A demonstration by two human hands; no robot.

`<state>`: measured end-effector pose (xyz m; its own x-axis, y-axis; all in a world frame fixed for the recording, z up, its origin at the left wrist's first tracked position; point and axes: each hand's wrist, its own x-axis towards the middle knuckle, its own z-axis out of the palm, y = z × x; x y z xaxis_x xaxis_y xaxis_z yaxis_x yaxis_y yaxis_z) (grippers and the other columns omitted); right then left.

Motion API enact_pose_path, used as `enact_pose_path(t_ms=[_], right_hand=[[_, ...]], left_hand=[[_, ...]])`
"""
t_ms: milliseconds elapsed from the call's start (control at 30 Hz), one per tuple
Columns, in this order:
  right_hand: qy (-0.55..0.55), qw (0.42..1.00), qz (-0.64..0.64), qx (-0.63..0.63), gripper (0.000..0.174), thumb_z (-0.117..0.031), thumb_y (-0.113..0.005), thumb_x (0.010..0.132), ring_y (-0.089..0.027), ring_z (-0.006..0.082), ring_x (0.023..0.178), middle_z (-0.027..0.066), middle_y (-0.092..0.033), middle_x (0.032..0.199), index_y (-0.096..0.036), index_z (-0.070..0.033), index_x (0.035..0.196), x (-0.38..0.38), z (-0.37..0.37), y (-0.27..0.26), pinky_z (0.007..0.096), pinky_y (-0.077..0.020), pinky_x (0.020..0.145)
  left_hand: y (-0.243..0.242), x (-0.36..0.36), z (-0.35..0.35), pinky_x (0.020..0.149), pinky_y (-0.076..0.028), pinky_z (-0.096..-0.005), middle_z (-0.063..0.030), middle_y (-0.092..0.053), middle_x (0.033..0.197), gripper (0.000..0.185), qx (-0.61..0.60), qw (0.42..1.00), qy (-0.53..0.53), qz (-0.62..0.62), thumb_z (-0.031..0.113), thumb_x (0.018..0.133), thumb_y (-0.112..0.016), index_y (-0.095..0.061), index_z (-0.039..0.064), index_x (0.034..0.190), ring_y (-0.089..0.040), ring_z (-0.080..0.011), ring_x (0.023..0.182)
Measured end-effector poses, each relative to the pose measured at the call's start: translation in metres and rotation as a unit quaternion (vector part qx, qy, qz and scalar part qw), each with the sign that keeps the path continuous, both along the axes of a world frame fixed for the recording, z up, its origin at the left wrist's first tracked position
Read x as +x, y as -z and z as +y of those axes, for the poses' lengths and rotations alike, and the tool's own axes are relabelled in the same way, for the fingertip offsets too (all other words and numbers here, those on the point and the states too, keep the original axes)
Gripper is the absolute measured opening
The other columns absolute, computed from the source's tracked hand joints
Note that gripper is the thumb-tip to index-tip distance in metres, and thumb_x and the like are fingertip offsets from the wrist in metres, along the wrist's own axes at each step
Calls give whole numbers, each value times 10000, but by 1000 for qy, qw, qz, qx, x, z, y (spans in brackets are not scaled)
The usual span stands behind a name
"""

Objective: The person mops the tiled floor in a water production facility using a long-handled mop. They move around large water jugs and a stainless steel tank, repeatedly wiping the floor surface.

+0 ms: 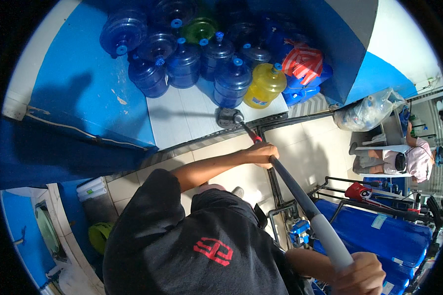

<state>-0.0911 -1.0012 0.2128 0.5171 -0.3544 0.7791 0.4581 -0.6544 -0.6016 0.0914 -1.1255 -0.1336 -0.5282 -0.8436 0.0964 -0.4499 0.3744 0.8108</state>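
Observation:
My left hand is closed around the dark middle of a long mop pole, just above a red collar. Lower right, my right hand grips the light grey upper end of that pole. At its far end, a dark, roughly round mop head rests on a white tiled platform, near its front edge. Just behind the head stands a blue water jug, with a yellow jug to its right. Whether head and jugs touch cannot be told.
Several more blue jugs crowd the platform's back, beside a red-and-white striped bag. Black pipes cross the tiled floor. Right are blue tanks, a stuffed clear plastic bag and a person.

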Motion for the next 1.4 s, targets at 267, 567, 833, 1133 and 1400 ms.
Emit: enact_pose_path(t_ms=[267, 567, 833, 1133, 1400], right_hand=[[-95, 995, 17, -9, 213, -136, -497, 928, -450, 107, 356, 0, -487, 481, -618, -11, 805, 28, -12, 9, 250, -382, 354], [-154, 984, -83, -15, 157, -89, -536, 854, -444, 66, 330, -28, -491, 441, -647, -91, 742, 5, -35, -11, 217, -409, 368], [-75, 995, -64, 34, 178, -113, -489, 893, -372, 64, 314, -29, -432, 445, -631, -42, 975, -3, -79, -38, 236, -355, 314], [-15, 998, -51, -31, 249, -178, -475, 934, -360, 76, 398, -8, -411, 525, -617, 12, 1010, 193, -200, -80, 256, -337, 329], [83, 994, 64, -31, 211, -200, -652, 872, -519, 79, 559, 7, -554, 671, -613, -34, 997, 351, -213, 38, 247, -421, 502]], left_hand=[[12, -2, -17, 546, -461, -446, -180, -597, 604, 78, 22, 1000, 0, -14, 102, 640, -613, -587, 33, 615, -620, -351, 586], [-9, -14, 12, 559, -471, -467, -205, -581, 586, 154, 30, 998, -52, 20, 125, 689, -593, -561, 14, 585, -625, -374, 599], [-29, 35, 23, 589, -490, -472, -222, -602, 609, 111, 80, 993, -57, 61, 117, 608, -598, -594, 7, 597, -642, -378, 622], [-39, 132, -46, 643, -489, -416, -228, -645, 734, 251, 44, 963, -253, 84, 245, 708, -593, -641, -1, 720, -658, -343, 721], [-16, 217, -59, 557, -445, -361, -80, -616, 593, 210, 54, 868, -408, 278, 198, 706, -701, -633, 1, 681, -585, -172, 570]])
